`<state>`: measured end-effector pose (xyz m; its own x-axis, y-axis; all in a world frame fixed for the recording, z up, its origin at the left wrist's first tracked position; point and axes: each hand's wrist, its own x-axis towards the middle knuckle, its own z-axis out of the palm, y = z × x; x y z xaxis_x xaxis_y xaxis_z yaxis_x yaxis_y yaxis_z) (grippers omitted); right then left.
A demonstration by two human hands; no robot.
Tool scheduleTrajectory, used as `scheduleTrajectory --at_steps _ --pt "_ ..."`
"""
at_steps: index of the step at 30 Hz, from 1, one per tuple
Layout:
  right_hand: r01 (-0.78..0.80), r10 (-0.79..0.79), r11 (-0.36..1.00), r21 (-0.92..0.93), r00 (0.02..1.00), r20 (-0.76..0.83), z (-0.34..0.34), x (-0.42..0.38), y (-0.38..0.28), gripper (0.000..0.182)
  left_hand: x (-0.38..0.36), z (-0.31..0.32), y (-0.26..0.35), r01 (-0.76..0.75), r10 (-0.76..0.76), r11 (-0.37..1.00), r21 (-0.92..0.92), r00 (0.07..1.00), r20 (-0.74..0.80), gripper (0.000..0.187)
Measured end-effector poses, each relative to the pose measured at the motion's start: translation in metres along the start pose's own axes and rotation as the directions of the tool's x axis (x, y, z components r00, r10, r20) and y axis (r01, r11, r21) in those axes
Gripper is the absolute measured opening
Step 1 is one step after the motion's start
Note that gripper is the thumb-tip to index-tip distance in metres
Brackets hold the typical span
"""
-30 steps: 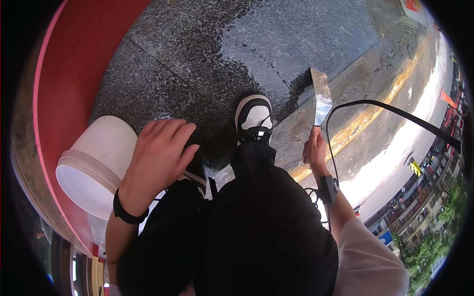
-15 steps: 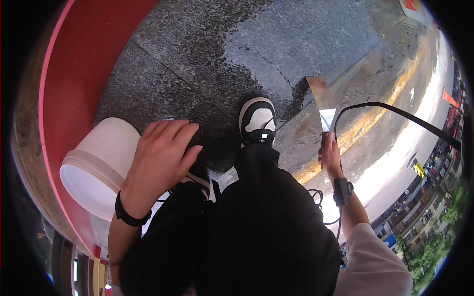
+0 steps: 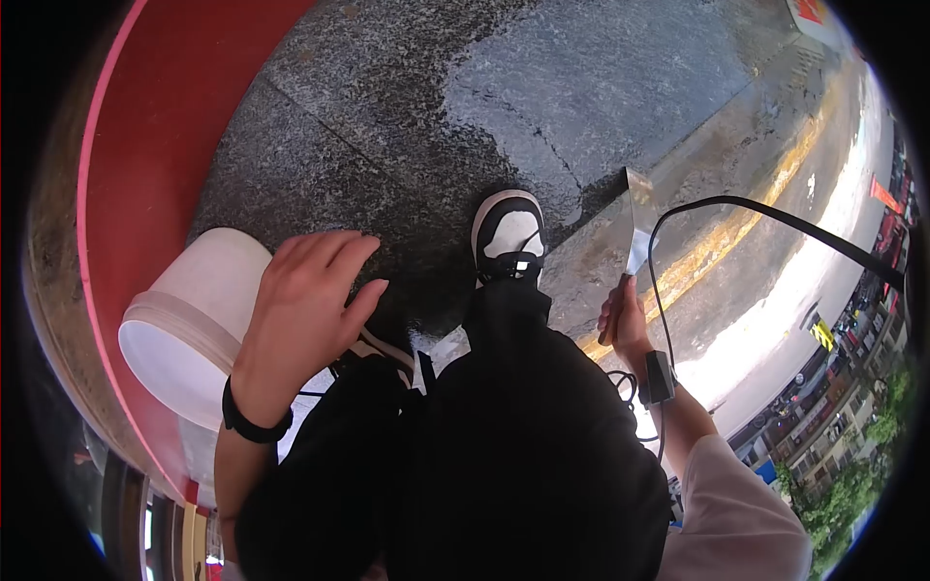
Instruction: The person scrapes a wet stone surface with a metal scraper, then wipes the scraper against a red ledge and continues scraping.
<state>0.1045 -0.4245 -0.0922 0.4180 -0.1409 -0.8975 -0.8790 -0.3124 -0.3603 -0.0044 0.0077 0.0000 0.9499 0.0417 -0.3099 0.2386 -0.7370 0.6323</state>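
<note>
My right hand is wrapped round the brown handle of a scraper. The scraper's wide metal blade points away from me, over the edge of the dark paving. On the other side, my left hand hangs near my knee, holding nothing, with the thumb apart from the fingers. A white plastic bucket lies tipped on its side just left of that hand, its mouth facing me. Black bands circle both wrists.
Dark stone paving has a wet patch across it. A red wall curves along the left. My white and black shoe stands in the middle. A black cable arches at the right, and a yellow line runs beyond the paving edge.
My right hand has moved slightly left and toward me with the scraper, and the blade has turned to a narrower view. My left hand has shifted slightly left.
</note>
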Motion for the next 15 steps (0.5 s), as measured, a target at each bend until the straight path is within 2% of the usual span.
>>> scheduleTrajectory --at_steps 4,8,14,15 --pt "-0.023 0.022 0.998 -0.057 0.999 -0.027 -0.008 -0.002 -0.005 0.055 0.001 0.004 -0.002 -0.005 0.005 1.0 -0.007 1.0 0.013 0.03" --pt "0.086 -0.088 0.994 -0.066 0.995 -0.04 0.015 0.019 -0.034 0.053 0.008 0.005 0.003 -0.036 0.036 0.999 -0.011 0.999 0.036 0.03" --pt "0.084 -0.082 0.996 0.037 0.994 -0.068 0.028 0.02 -0.046 0.052 0.003 0.002 0.0 -0.014 0.014 1.0 0.005 1.0 0.02 0.03" --pt "0.039 -0.036 0.998 0.053 0.998 -0.057 0.029 0.015 -0.042 0.052 0.001 0.003 -0.002 0.001 -0.001 1.0 -0.002 1.0 0.013 0.03"
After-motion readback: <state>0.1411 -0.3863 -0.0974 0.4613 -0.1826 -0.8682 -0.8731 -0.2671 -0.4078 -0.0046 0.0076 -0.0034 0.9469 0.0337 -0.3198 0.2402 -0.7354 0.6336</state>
